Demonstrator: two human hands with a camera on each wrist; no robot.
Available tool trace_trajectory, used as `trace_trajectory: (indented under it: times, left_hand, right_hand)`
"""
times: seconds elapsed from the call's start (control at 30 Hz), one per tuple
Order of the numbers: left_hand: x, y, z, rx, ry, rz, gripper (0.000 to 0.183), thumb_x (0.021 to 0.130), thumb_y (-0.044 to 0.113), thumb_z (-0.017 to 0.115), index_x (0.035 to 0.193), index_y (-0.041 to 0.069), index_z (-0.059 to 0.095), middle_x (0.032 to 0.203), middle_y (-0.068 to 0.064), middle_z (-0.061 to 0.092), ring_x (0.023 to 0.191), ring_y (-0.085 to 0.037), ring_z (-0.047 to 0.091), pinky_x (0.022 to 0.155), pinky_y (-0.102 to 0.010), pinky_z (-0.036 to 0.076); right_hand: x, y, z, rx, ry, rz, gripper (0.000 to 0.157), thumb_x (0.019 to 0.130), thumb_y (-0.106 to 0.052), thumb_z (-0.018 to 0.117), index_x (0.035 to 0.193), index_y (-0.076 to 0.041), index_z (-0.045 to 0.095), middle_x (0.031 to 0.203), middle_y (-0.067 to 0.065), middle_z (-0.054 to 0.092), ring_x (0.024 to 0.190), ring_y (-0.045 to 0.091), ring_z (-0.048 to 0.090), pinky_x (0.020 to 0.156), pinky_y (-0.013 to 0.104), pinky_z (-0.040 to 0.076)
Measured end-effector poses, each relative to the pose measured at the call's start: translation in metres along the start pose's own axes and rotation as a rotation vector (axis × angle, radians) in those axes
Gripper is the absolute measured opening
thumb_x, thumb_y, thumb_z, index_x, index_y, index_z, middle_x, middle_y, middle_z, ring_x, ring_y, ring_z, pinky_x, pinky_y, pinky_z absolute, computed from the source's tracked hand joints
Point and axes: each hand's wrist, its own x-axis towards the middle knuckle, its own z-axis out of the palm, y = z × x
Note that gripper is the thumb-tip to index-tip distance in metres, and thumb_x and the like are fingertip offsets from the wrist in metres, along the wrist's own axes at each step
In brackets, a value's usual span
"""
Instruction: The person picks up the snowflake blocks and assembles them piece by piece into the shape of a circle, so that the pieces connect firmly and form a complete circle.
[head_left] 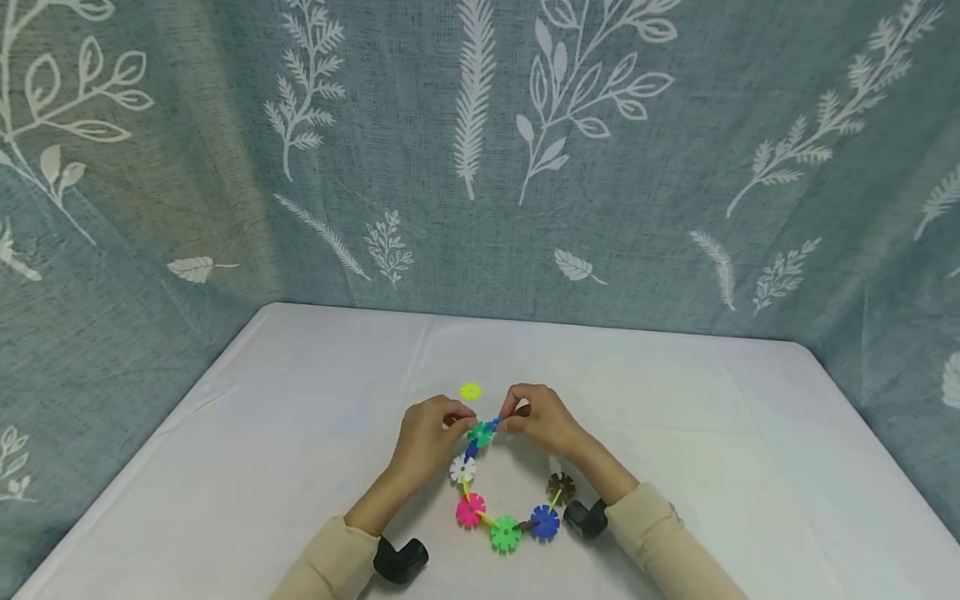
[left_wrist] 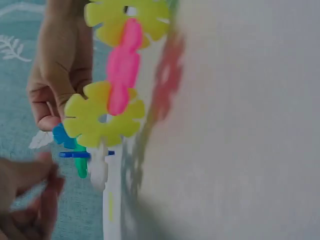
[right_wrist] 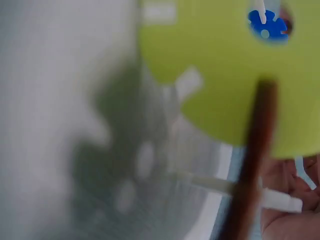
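Note:
A curved chain of slotted flower-shaped plastic discs spans the area between my hands, including a green disc (head_left: 480, 434), a white disc (head_left: 462, 469), a pink disc (head_left: 470, 510) and a blue disc (head_left: 545, 522). My right hand (head_left: 547, 421) pinches a light blue disc (left_wrist: 62, 136) joined at the chain's far end. Beside the green disc is my left hand (head_left: 431, 437). Blurred in the left wrist view, its bent fingers (left_wrist: 49, 172) appear slightly apart from the pieces. Up close, a yellow disc (right_wrist: 200, 60) and an edge-on brown disc (right_wrist: 250, 170) mask much of the right wrist view.
A loose yellow disc (head_left: 470, 391) lies on the white-covered table (head_left: 660, 392), beyond the hands. Black wrist-worn devices (head_left: 401, 560) hang low by both sleeves. A leaf-patterned curtain (head_left: 420, 150) surrounds the table's back and sides.

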Motion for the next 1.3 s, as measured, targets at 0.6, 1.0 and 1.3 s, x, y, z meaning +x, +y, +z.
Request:
trace_trajectory:
  times: [0.6, 1.0, 1.3]
  left_hand:
    - [-0.010, -0.002, -0.005, 0.135, -0.034, 0.032, 0.005, 0.072, 0.007, 0.076, 0.070, 0.007, 0.071, 0.066, -0.001, 0.067, 0.060, -0.007, 0.058, 0.055, -0.016, 0.043]
    - [-0.014, -0.008, -0.010, 0.109, -0.007, -0.019, 0.006, 0.071, 0.005, 0.075, 0.068, 0.006, 0.071, 0.064, -0.002, 0.067, 0.055, -0.004, 0.056, 0.051, -0.016, 0.041]
    - [-0.013, -0.012, -0.014, 0.111, 0.001, -0.023, 0.006, 0.070, 0.004, 0.076, 0.068, 0.005, 0.070, 0.062, -0.001, 0.067, 0.055, -0.004, 0.056, 0.052, -0.016, 0.042]
  right_hand:
    - [0.037, 0.005, -0.006, -0.223, -0.086, 0.151, 0.036, 0.080, -0.011, 0.069, 0.115, -0.005, 0.064, 0.059, 0.001, 0.053, 0.053, 0.008, 0.038, 0.051, 0.020, 0.033]
    - [0.057, 0.014, 0.004, -0.276, -0.023, 0.237, 0.035, 0.079, -0.016, 0.071, 0.113, -0.012, 0.066, 0.053, -0.003, 0.042, 0.051, 0.009, 0.032, 0.049, 0.020, 0.030]
    - [0.066, 0.009, 0.014, -0.324, 0.037, 0.190, 0.019, 0.071, -0.010, 0.076, 0.090, -0.007, 0.073, 0.078, 0.003, 0.065, 0.070, 0.012, 0.052, 0.064, 0.024, 0.043]
